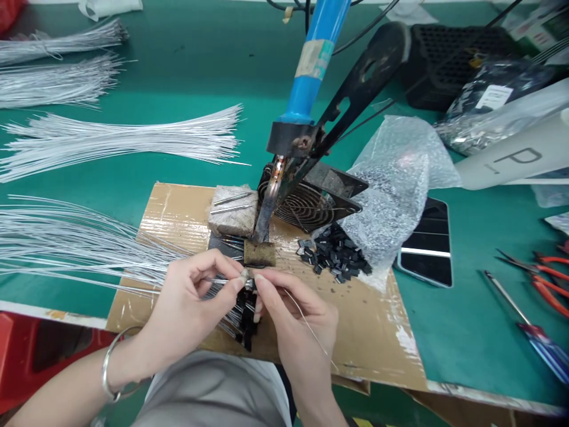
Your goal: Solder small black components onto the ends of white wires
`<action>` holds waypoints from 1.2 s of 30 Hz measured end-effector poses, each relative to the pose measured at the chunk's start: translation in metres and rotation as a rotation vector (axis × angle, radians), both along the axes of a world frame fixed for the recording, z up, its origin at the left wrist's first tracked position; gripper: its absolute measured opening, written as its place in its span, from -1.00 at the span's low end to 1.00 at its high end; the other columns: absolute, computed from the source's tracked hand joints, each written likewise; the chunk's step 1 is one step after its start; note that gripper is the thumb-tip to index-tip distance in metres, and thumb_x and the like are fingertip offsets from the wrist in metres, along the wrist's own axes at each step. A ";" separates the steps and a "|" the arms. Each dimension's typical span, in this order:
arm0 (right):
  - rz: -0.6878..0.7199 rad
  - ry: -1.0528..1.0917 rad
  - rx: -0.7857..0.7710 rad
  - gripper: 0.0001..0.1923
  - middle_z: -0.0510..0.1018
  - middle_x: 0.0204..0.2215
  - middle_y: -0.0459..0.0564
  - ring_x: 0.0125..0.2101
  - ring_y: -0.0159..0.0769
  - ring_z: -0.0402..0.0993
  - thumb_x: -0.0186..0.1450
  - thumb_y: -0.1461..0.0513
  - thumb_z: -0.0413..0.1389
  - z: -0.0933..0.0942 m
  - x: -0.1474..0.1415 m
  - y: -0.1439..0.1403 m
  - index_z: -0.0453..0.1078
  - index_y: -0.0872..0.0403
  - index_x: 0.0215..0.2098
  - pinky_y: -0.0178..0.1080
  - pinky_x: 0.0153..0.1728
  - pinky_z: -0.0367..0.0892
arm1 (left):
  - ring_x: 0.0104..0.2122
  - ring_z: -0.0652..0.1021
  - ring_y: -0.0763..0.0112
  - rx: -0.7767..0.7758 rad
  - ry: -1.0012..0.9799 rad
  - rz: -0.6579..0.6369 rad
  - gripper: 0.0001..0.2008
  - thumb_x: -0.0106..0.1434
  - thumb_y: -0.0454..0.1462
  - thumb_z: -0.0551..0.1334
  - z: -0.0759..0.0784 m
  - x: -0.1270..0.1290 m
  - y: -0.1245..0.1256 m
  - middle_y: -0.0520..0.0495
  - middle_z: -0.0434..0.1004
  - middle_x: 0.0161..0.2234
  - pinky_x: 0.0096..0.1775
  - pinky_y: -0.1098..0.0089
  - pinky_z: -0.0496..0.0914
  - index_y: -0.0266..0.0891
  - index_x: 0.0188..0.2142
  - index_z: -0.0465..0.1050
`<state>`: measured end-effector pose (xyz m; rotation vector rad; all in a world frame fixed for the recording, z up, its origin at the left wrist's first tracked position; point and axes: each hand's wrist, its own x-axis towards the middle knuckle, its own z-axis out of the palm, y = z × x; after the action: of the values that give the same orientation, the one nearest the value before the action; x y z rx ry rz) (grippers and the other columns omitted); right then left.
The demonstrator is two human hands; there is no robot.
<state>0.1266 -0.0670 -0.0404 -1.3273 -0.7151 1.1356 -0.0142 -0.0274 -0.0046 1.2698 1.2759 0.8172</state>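
My left hand (195, 296) is closed in a pinch on a tiny piece mostly hidden by the fingertips. My right hand (297, 308) pinches close beside it, and a thin solder wire (311, 329) trails from its fingers toward the wrist. Just above the fingertips, a blue-handled soldering iron (309, 89) is fixed in a black bracket, its tip pointing down at a brownish block (260, 254). Below the hands lie wires ending in black connectors (248, 323). Grey wires (133, 255) fan out to the left, partly behind my left hand.
Cardboard (368, 338) covers the work spot. Behind the iron stands a fan (306, 204); loose black pieces (338, 252) spill near a bubble-wrap bag (391, 172). Rightward lie a phone (424, 243), a screwdriver (542, 347) and pliers (549, 279). More wire bundles (124, 139) rest at left.
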 end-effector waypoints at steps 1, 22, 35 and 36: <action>0.004 -0.001 -0.005 -0.94 0.59 -0.56 -0.12 -0.67 -0.44 0.40 0.23 0.23 0.34 -0.001 0.000 0.000 0.68 0.01 -0.40 -0.37 -0.63 0.42 | -0.36 0.63 0.44 -0.001 0.003 -0.002 -0.90 0.20 -0.36 0.33 0.000 0.000 0.000 -0.02 0.68 -0.37 -0.30 0.50 0.48 -0.22 -0.45 0.54; 0.044 -0.515 0.211 -0.73 0.25 -0.40 -0.14 -0.41 -0.33 0.24 0.58 0.20 -0.13 -0.011 0.024 -0.013 0.19 -0.01 -0.31 -0.25 -0.37 0.20 | -0.33 0.64 0.22 -0.035 0.229 0.019 -0.87 0.14 -0.22 0.27 -0.006 0.007 0.016 -0.16 0.71 -0.33 -0.37 0.34 0.40 -0.22 -0.46 0.53; 0.019 -0.379 0.172 -0.85 0.67 -0.02 0.03 0.04 -0.18 0.61 0.42 0.28 0.20 -0.005 0.010 0.001 0.43 0.00 -0.34 -0.08 0.07 0.48 | -0.31 0.63 0.20 -0.040 0.211 0.040 -0.89 0.12 -0.23 0.28 -0.002 0.012 0.028 -0.15 0.68 -0.34 -0.37 0.33 0.38 -0.22 -0.46 0.52; 0.017 -0.370 0.177 -0.85 0.69 -0.04 0.04 0.02 -0.19 0.64 0.41 0.29 0.20 -0.004 0.009 0.001 0.44 0.00 -0.34 -0.11 0.05 0.51 | -0.32 0.63 0.21 -0.046 0.202 0.044 -0.89 0.12 -0.23 0.28 -0.001 0.012 0.029 -0.14 0.68 -0.34 -0.37 0.34 0.38 -0.22 -0.46 0.52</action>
<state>0.1361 -0.0656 -0.0447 -1.3951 -1.0726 0.8241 -0.0023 0.0016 -0.0054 1.3170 1.4800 0.6996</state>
